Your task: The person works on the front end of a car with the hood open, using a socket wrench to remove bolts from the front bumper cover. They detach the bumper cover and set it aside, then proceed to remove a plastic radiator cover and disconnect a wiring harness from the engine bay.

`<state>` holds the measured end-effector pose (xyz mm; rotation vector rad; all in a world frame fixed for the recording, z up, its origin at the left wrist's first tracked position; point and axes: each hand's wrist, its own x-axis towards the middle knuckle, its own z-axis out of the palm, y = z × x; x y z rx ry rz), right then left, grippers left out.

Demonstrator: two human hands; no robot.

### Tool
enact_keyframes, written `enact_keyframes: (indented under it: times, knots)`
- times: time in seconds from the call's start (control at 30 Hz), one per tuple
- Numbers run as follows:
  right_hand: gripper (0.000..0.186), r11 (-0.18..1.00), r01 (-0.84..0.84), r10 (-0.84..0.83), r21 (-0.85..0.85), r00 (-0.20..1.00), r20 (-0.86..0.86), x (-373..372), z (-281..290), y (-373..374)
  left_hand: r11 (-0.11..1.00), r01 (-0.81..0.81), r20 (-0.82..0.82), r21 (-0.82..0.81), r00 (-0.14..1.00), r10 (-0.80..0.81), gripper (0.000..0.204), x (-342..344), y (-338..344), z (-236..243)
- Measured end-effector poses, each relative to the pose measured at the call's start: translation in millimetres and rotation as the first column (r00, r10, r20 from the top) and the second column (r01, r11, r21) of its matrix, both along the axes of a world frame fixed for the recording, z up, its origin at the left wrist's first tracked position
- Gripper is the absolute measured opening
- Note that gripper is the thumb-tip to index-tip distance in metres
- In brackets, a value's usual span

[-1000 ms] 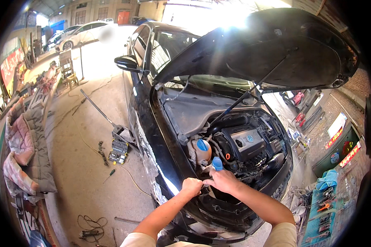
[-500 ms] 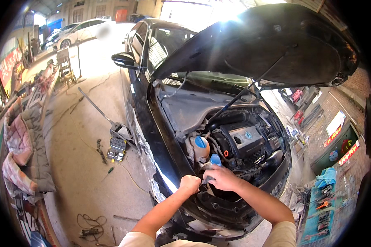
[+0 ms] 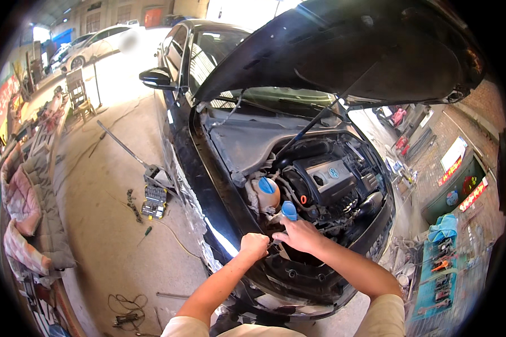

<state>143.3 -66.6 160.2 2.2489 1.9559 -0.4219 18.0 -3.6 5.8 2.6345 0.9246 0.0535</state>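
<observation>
At the front left corner of the open engine bay of the black car [image 3: 208,185], both hands are working close together just below the round blue reservoir cap [image 3: 289,210]. The left hand [image 3: 254,246] is curled into a fist with the fingers closed tight, gripping something small I can't make out. The right hand [image 3: 301,236] sits right beside it, almost touching, fingers bent and pinched around the same spot; what they've got hold of is hidden too. A second blue cap on the whitish coolant tank [image 3: 267,191] is just behind. The black plastic engine cover [image 3: 326,177] is further back, under the raised black hood [image 3: 348,50] on its prop rod. Over on the concrete floor [image 3: 107,236] lies an open socket set case [image 3: 153,201], well apart from the hands.
</observation>
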Motion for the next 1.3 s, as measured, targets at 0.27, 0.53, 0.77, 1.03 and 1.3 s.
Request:
enact_keyframes:
  times: [0.27, 0.53, 0.77, 1.03, 1.3]
  knots:
    - [0.019, 0.917, -0.289, 0.355, 0.273, 0.905, -0.235, 15, -5, -16, 1.0, 0.008, -0.033, -0.019, 0.999, -0.009, 0.031, 5, 0, 7]
    - [0.017, 0.879, -0.433, 0.46, 0.197, 0.88, -0.119, 24, -13, -18, 1.0, -0.008, -0.102, 0.008, 0.995, 0.009, 0.031, 4, -2, 17]
    - [0.023, 0.862, -0.422, 0.474, 0.28, 0.868, -0.15, 37, -13, -30, 1.0, 0.029, -0.181, -0.011, 0.983, -0.031, 0.034, 8, -3, 21]
    - [0.02, 0.904, 0.013, 0.237, 0.428, 0.818, -0.524, 95, -11, -86, 0.999, 0.036, 0.045, 0.02, 0.998, -0.037, 0.032, 21, -14, 12]
    - [0.02, 0.859, 0.252, 0.165, 0.445, 0.687, -0.708, 125, -16, -146, 0.916, 0.381, -0.085, 0.125, 0.924, -0.372, 0.026, 20, -66, 31]
